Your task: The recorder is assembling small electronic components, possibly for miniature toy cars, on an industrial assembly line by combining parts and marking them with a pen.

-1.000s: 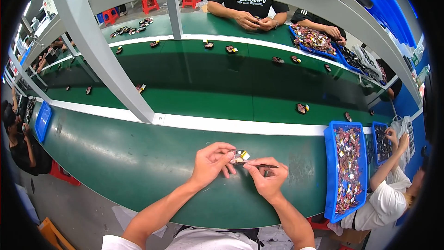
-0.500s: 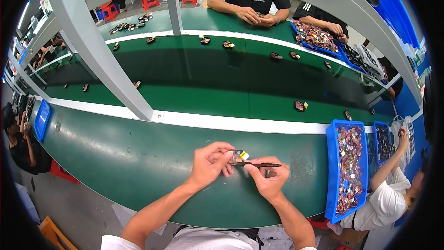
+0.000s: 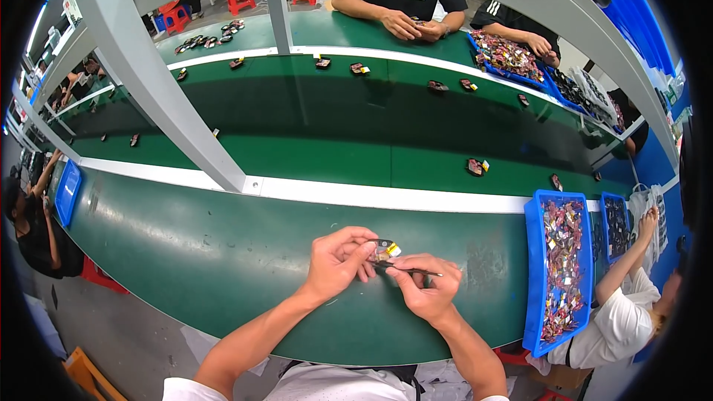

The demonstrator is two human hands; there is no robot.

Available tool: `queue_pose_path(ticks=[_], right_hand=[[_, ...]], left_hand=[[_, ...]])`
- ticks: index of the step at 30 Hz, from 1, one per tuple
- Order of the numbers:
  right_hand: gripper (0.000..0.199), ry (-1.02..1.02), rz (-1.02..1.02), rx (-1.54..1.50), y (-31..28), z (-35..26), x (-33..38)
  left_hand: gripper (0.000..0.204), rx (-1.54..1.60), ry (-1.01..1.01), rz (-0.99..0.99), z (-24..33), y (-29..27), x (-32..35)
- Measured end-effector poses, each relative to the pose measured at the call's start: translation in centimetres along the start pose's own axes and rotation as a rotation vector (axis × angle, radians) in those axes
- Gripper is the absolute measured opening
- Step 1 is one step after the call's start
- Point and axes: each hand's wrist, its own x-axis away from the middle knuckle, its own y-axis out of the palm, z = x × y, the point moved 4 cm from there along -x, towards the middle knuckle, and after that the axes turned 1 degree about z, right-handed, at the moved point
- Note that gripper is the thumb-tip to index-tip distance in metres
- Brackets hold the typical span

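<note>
My left hand (image 3: 334, 261) is closed on a small black-cased electronic part (image 3: 382, 244) with reddish innards and a yellow-and-white tag. Between the fingers of my right hand (image 3: 427, 289) lies a pair of slim black tweezers (image 3: 428, 273), held nearly level. Its tips reach the near side of the part, where fingers hide the exact contact. Both hands are raised just over the green worktable (image 3: 223, 252).
At my right stands a blue tray (image 3: 532, 275) heaped with small reddish parts, beside a co-worker in a white shirt (image 3: 620, 327). Past the white rail, a green conveyor belt (image 3: 334, 156) carries scattered parts. A grey post (image 3: 160, 82) rises at left. Other people sit across.
My right hand has shifted slightly left and the tweezers reach further in at the part. Parts on the belt have drifted left. My left hand stays put.
</note>
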Motion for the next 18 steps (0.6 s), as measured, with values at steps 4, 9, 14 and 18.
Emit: queue_pose_path(ticks=[4, 9, 14, 18], right_hand=[[0.017, -0.008, -0.007, 0.011, -0.19, 0.09, 0.01], [0.016, -0.035, -0.014, -0.013, -0.06, -0.1, -0.09], [0.016, -0.226, -0.049, 0.126, 0.21, -0.67, 0.07], [0.02, -0.287, -0.088, 0.231, 0.41, -0.82, 0.53]], left_hand=[[0.017, -0.006, -0.017, 0.004, -0.01, 0.28, -0.02], [0.017, -0.017, -0.018, 0.003, -0.1, 0.17, 0.0], [0.016, -0.037, -0.077, 0.002, -0.1, 0.24, -0.15], [0.017, -0.052, -0.098, -0.001, -0.42, 0.14, -0.35]])
